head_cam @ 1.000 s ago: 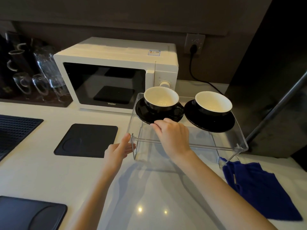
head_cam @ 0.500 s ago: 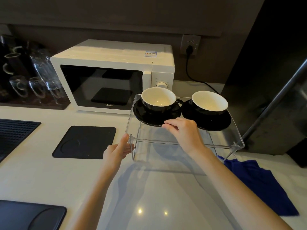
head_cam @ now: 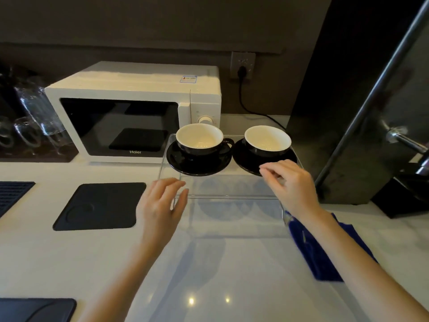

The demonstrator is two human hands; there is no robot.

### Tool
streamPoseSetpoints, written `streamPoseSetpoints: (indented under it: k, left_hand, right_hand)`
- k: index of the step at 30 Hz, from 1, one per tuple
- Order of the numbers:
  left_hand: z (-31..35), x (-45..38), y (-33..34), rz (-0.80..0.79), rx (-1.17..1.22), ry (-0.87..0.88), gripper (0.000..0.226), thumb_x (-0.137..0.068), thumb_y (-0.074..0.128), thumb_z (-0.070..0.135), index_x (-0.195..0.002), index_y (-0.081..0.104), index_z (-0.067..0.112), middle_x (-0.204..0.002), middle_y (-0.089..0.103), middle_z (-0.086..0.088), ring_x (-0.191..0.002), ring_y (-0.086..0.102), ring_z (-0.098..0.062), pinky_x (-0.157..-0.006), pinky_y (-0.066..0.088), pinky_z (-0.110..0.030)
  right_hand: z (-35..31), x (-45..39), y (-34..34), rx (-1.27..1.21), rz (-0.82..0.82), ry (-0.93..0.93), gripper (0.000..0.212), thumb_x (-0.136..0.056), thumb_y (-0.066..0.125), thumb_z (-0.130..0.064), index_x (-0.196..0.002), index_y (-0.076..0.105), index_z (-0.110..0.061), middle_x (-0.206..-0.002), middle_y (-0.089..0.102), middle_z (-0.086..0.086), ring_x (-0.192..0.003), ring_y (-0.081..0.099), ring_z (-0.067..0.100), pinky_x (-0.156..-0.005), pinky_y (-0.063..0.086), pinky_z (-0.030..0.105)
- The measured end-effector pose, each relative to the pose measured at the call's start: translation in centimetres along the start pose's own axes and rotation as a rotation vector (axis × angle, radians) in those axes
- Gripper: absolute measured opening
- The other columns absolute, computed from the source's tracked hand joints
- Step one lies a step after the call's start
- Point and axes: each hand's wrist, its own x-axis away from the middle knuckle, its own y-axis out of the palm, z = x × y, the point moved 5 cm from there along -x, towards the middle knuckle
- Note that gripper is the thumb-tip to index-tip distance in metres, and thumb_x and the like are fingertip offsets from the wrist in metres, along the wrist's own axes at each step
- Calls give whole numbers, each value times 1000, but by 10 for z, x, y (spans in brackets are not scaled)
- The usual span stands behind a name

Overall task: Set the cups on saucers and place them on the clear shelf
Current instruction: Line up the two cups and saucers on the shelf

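Note:
Two black cups with white insides stand on black saucers on the clear shelf [head_cam: 232, 185]. The left cup [head_cam: 200, 141] sits on the left saucer [head_cam: 185, 165], its handle to the right. The right cup [head_cam: 267, 141] sits on the right saucer [head_cam: 246, 160]. My left hand [head_cam: 161, 205] hovers with fingers spread at the shelf's front left corner, holding nothing. My right hand [head_cam: 291, 184] is over the shelf's front right, fingers loosely curled, fingertips close to the right saucer's front rim; whether they touch it is unclear.
A white microwave [head_cam: 130, 112] stands behind the shelf on the left. Glasses [head_cam: 34, 119] are at the far left. A black mat [head_cam: 99, 205] lies left of my left hand. A blue cloth [head_cam: 325, 252] lies right of the shelf. A dark cabinet with a metal handle [head_cam: 404, 140] borders the right.
My right hand left the left saucer's front rim and moved right to the right saucer's front rim. My left hand let go of the shelf's left corner and spread open.

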Motion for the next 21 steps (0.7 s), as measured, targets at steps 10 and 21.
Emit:
streamPoseSetpoints:
  k: [10, 21]
  left_hand:
    - [48, -9, 65, -424, -55, 180, 49, -91, 34, 40, -103, 70, 9, -109, 71, -9, -104, 66, -23, -89, 49, -33]
    - [47, -6, 65, -450, -38, 127, 49, -92, 33, 41, -102, 71, 11, -106, 72, -7, -100, 67, -21, -84, 50, -31]
  right_hand:
    - [66, 8, -14, -50, -224, 257, 30, -86, 58, -22, -114, 63, -12, -124, 62, 8, -123, 47, 16, -106, 35, 37]
    - [39, 9, -5, 212, -109, 175, 34, -84, 57, -37, -105, 68, -13, -108, 71, 6, -107, 60, 23, -93, 34, 32]
